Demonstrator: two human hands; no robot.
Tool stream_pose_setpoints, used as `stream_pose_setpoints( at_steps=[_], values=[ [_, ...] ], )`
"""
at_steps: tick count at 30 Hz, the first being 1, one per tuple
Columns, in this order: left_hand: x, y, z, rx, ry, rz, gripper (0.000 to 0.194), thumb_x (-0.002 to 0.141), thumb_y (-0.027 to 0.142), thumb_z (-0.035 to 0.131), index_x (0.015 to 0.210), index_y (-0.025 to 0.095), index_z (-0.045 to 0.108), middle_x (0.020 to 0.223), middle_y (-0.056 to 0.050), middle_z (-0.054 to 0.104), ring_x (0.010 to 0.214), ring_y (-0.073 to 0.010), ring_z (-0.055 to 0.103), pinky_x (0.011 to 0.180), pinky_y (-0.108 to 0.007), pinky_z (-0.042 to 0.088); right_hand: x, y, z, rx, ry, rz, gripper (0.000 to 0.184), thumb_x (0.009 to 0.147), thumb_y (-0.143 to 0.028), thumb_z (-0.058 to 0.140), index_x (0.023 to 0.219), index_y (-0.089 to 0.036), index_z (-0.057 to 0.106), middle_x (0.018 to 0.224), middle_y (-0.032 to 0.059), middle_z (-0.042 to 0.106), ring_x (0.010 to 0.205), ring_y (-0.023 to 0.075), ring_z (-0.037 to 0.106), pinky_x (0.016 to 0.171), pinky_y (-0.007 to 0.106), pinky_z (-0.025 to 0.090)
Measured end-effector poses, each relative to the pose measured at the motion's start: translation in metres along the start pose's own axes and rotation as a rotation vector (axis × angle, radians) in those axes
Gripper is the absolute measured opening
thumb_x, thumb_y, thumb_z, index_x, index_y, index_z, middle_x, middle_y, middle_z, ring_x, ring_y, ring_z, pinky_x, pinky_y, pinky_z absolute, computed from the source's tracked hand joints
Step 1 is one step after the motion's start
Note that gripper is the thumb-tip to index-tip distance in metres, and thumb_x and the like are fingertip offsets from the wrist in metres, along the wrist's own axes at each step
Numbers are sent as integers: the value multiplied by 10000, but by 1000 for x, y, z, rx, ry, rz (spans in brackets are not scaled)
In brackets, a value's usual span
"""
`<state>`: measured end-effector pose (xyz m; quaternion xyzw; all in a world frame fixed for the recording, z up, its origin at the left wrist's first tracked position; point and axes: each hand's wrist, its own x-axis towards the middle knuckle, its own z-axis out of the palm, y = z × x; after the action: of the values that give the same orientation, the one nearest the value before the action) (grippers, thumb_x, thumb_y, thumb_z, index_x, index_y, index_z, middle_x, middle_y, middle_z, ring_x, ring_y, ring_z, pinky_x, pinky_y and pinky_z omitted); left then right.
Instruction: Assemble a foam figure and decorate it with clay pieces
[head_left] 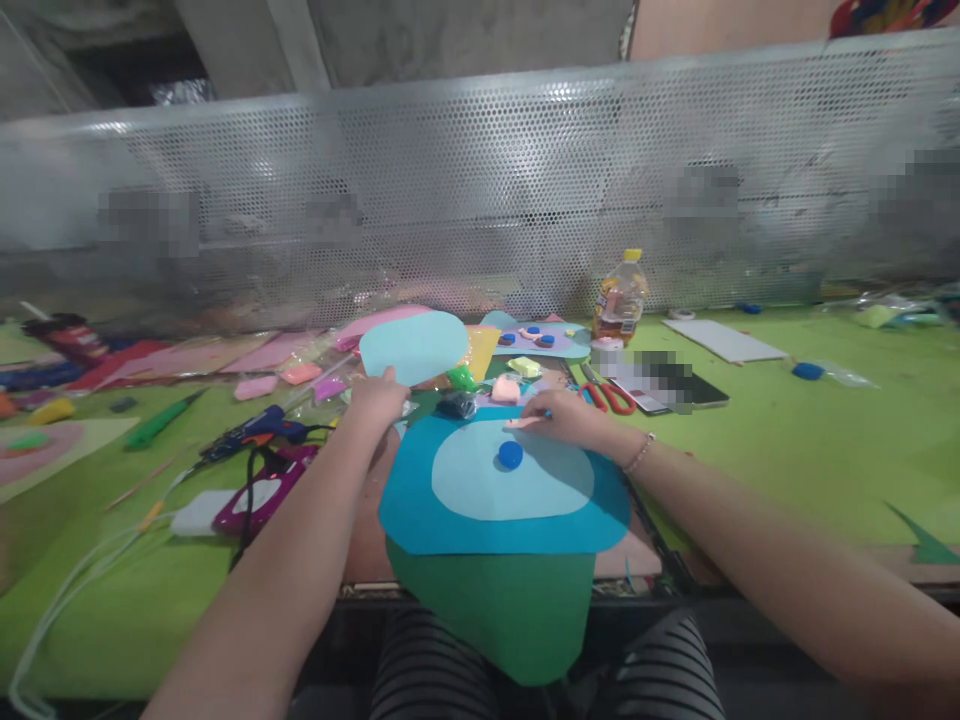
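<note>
My left hand (pixel 377 398) is closed on a light blue oval paper cutout (pixel 414 346) and holds it up above the table. My right hand (pixel 564 418) rests on the far edge of a stack of paper shapes, its fingers pinched on a small pink piece (pixel 525 422). The stack is a dark blue rounded sheet (pixel 420 520) with a light blue oval (pixel 540 485) on it and a small blue round blob (pixel 510 455) on top. A green sheet (pixel 495 610) lies under it and hangs over the table's front edge.
A blue glue gun (pixel 255 432) with black cable and a magenta item (pixel 262 497) lie at the left. Red-handled scissors (pixel 609 396), a phone (pixel 675 392) and a plastic bottle (pixel 621 297) stand beyond my right hand. Coloured paper and clay pieces cover the far table before a perforated metal screen (pixel 480 190).
</note>
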<state>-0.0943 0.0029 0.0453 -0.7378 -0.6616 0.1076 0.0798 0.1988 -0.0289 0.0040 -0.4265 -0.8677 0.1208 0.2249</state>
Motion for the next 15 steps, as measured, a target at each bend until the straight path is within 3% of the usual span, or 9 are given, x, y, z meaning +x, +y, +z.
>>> stream_pose_setpoints(
  at_steps=[4,8,11,13,15],
  values=[
    [-4,0,-10,109,-8,81,305,591,276,598,888,241,654,1058,-118,571,993,-305,513,800,-392,407,-1,2,0,-36,-9,-17,212,796,-363,593,763,-163,656,784,62,642,726,165,561,640,273,417],
    [-11,7,-25,-2,31,74,274,657,373,517,860,215,612,942,-105,639,885,-289,573,729,-366,422,0,5,1,-36,28,-60,195,837,-317,542,805,-167,663,821,73,636,815,187,570,715,302,438],
    [-17,25,-31,-143,193,133,315,725,388,449,959,203,551,903,-98,649,802,-263,601,641,-325,416,1,3,0,-42,124,-95,175,849,-266,517,842,-160,657,843,85,622,831,197,575,736,323,453],
    [-19,41,-27,-214,327,232,360,744,391,444,1038,191,498,876,-91,647,819,-264,605,624,-313,410,0,-2,-2,-36,225,-132,164,855,-216,495,901,-160,642,868,88,609,836,196,576,745,331,462],
    [-19,59,-18,-269,388,316,403,740,387,473,1089,185,456,892,-85,647,860,-270,608,635,-310,414,-1,-9,-5,-3,303,-187,190,866,-182,466,983,-168,616,906,88,595,844,186,575,750,325,473]
  ],
)
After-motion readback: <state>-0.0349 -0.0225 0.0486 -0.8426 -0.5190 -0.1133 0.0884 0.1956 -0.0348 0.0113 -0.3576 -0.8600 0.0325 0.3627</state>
